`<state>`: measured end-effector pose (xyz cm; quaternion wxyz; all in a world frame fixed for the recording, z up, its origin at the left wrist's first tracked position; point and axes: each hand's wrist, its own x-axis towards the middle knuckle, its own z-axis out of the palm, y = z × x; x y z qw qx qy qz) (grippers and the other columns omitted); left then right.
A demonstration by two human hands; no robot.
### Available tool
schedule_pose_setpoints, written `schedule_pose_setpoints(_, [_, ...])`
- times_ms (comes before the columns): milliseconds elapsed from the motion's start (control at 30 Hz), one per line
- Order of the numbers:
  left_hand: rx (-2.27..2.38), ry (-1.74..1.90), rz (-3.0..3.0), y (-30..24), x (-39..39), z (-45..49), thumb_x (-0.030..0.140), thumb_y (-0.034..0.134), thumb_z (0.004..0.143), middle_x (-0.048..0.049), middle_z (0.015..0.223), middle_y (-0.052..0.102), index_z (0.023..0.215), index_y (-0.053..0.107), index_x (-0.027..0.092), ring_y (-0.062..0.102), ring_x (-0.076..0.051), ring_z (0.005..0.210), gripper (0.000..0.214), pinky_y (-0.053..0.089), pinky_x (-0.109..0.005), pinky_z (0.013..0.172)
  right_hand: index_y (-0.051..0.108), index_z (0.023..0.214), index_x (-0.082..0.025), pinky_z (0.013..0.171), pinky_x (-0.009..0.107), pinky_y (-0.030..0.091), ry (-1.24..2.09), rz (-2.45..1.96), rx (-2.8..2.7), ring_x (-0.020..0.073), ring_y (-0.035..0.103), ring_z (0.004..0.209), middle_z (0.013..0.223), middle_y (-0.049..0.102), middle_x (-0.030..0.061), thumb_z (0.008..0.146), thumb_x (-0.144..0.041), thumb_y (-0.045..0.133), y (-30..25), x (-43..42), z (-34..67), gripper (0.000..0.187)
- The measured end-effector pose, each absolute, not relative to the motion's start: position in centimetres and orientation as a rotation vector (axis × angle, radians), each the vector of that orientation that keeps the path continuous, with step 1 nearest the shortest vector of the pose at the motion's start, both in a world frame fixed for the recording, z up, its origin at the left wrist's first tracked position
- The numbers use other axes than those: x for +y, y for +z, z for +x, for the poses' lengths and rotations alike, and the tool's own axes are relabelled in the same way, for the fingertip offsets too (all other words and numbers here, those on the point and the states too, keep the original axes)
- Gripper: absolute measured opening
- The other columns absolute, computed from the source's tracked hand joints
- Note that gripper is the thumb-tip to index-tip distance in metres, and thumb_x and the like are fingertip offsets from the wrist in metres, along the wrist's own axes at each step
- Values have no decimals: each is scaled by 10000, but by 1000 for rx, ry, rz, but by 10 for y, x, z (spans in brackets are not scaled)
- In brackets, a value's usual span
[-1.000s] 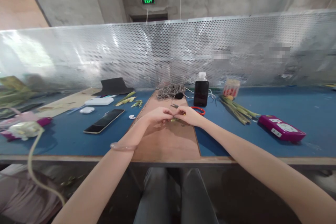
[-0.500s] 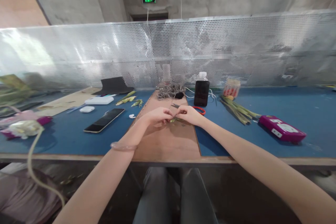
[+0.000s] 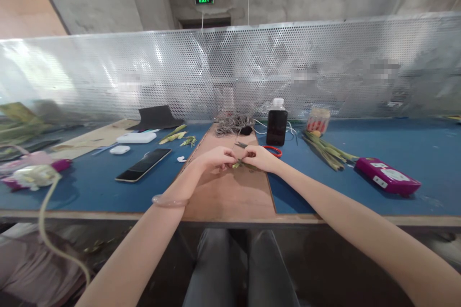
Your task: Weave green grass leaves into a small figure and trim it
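My left hand (image 3: 221, 157) and my right hand (image 3: 257, 156) meet over a sheet of cardboard (image 3: 228, 196). Both are closed in a pinch on a small green-yellow piece of plant leaf (image 3: 237, 164), partly hidden by the fingers. Just beyond my right hand lie scissors with red handles (image 3: 274, 150), their dark blades pointing left. Behind the hands is a tangled heap of grey string (image 3: 232, 124) with a small black ball (image 3: 246, 130) at its edge.
A dark bottle with a white cap (image 3: 277, 122) stands behind the scissors. To the right lie dried leaf strips (image 3: 327, 151), a jar (image 3: 318, 120) and a magenta box (image 3: 387, 176). On the left are a phone (image 3: 144, 165), a white case (image 3: 120, 150) and leaf scraps (image 3: 173, 135).
Almost nothing differs. The fingers have shifted very slightly, and a bit more of the leaf piece shows below them.
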<state>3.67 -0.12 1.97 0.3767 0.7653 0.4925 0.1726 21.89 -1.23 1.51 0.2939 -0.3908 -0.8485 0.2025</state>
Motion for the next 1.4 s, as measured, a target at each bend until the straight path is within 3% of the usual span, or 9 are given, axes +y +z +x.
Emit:
schedule_pose_setpoints(267, [1184,434,1950,22,-6,35,323,592,626,-42,730,629,968,612,155,507,-97,530,382,380,-187,455,586,724,-123,503,193,360,608,-1055,-2265,82,484,506,580,550,-5,694,-210,506,13,-13,220,122])
schedule_pose_setpoints(900, [1208,405,2034,15,3,34,399,615,587,10,564,551,853,644,150,460,-92,465,366,353,-203,444,573,725,-135,436,187,332,696,-1016,-2263,70,454,417,487,516,-33,723,-283,501,5,-9,219,165])
schedule_pose_setpoints(1400, [1214,418,2026,19,-7,40,312,562,618,37,482,461,740,614,122,408,-73,402,232,315,-186,379,554,673,-136,476,188,304,555,-1014,-2314,54,429,441,509,510,-42,712,-207,509,5,-9,219,93])
